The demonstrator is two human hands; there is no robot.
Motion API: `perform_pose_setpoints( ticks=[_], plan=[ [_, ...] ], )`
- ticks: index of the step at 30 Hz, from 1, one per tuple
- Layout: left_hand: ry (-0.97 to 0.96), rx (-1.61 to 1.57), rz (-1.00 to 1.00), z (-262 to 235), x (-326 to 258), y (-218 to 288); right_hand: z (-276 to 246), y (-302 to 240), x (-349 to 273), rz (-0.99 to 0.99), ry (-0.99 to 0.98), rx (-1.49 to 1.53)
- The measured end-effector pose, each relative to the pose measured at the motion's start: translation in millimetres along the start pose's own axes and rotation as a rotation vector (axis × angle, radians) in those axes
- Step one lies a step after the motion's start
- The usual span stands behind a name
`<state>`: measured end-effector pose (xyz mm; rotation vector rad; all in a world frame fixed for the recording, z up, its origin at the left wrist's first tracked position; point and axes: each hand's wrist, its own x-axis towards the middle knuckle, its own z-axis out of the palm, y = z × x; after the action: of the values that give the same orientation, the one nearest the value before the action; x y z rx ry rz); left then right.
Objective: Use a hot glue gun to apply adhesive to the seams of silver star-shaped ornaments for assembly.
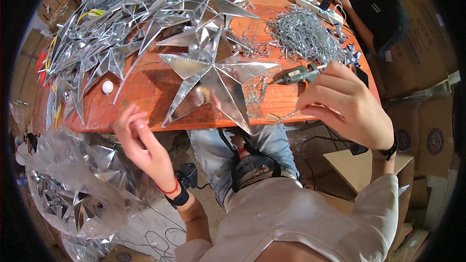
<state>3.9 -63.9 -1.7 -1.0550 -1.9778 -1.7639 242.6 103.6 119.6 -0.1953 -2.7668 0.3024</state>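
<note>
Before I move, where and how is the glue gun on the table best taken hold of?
The glue gun is probably best held by the rear of its green body, from the right: its narrow nozzle points left, toward the large silver star.

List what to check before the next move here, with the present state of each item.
1. Left hand free: ok, nothing seen in it.
2. Strip in the right hand: ok, it appears pinched at the fingertips.
3. Star wholly within the table edge: not ok, a lower point reaches past it in this view.
4. Glue gun apart from the star: ok, it lies to the right.
5. Glue gun hot: cannot tell.
</note>
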Motion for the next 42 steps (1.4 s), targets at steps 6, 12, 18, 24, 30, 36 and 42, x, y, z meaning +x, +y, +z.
perform_pose_setpoints(
  ticks=[6, 12, 18, 24, 30, 36, 42],
  plan=[
    [-0.39, 0.117, 0.275, 22, -2, 13, 12, 15, 35, -0.08, 0.033, 0.156],
    [-0.481, 0.221, 0.385, 33, 0, 10, 42, 34, 72, -0.084, 0.008, 0.341],
    [-0.572, 0.182, 0.365, 35, 1, -1, 82, 45, 92, 0.083, -0.061, 0.522],
    [-0.579, 0.244, 0.408, 39, 4, 0, 103, 61, 93, 0.056, -0.071, 0.603],
    [-0.6, 0.262, 0.41, 42, 5, -5, 113, 64, 93, 0.059, 0.006, 0.619],
    [-0.626, 0.285, 0.423, 42, 9, -3, 122, 67, 92, 0.111, 0.007, 0.704],
    [-0.647, 0.303, 0.424, 41, 13, -1, 126, 70, 92, 0.085, 0.016, 0.699]
  ],
)
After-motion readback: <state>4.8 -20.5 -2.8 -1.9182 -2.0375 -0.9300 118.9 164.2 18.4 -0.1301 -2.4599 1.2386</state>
